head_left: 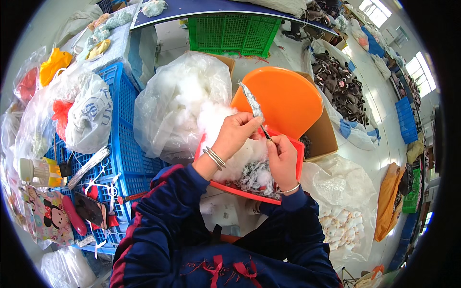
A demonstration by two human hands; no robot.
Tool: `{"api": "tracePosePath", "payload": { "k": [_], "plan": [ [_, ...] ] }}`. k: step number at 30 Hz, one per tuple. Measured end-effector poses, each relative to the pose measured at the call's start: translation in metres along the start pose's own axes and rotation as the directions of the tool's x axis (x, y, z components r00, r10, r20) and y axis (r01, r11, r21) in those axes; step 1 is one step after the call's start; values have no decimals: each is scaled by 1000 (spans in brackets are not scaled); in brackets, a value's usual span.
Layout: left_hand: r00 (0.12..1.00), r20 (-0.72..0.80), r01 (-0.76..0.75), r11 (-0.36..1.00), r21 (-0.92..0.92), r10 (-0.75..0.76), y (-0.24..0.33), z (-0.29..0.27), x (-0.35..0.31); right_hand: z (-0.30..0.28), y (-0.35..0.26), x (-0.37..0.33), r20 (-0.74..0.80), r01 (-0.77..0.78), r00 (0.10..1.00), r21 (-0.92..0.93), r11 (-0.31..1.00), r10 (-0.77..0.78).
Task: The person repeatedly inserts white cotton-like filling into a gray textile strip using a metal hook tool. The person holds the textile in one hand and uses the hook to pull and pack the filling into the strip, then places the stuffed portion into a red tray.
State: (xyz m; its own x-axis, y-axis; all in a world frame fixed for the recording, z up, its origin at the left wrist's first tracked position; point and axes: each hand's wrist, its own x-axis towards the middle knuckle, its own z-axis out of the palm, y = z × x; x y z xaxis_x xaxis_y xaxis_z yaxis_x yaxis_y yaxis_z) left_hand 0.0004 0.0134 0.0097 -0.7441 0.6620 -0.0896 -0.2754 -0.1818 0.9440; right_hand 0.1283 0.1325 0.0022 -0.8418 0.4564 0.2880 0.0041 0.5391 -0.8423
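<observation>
My left hand pinches a narrow grey furry fabric piece that points up and away. My right hand is closed round a thin dark metal tool, its exact kind unclear. The tool's far end meets the near end of the furry piece at my left fingertips; whether it goes inside is hidden. Both hands are above a red bin in front of my lap. White fluffy stuffing fills its left and middle, and several grey furry pieces lie at its near right.
An orange stool stands just beyond the bin. Left are a clear bag of stuffing and a blue crate bearing scissors. Right lie a bag of small pale pieces and a sack of dark plush pieces.
</observation>
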Motion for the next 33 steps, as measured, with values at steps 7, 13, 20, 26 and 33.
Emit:
{"api": "tracePosePath", "payload": {
  "k": [7, 13, 20, 26, 33],
  "plan": [
    [997, 67, -28, 999, 20, 27, -7, -7, 2, -2, 3, 4, 59, 8, 998, 51, 999, -11],
    [990, 136, -20, 995, -93, 33, -5, -4, -2, -13, -8, 6, 540, -617, 785, 632, 469, 305],
    [986, 12, -163, 983, -89, 165, -21, 4, -3, -5, -3, 4, 325, -404, 906, 464, 788, 273],
    [988, -72, -150, 974, -170, 139, -21, 9, -1, 2, 1, 0, 247, -315, 942, 419, 852, 227],
    [975, -45, -223, 938, -264, 219, -22, 21, 3, 6, 0, -2, 222, -275, 956, 451, 849, 192]
  ]
}}
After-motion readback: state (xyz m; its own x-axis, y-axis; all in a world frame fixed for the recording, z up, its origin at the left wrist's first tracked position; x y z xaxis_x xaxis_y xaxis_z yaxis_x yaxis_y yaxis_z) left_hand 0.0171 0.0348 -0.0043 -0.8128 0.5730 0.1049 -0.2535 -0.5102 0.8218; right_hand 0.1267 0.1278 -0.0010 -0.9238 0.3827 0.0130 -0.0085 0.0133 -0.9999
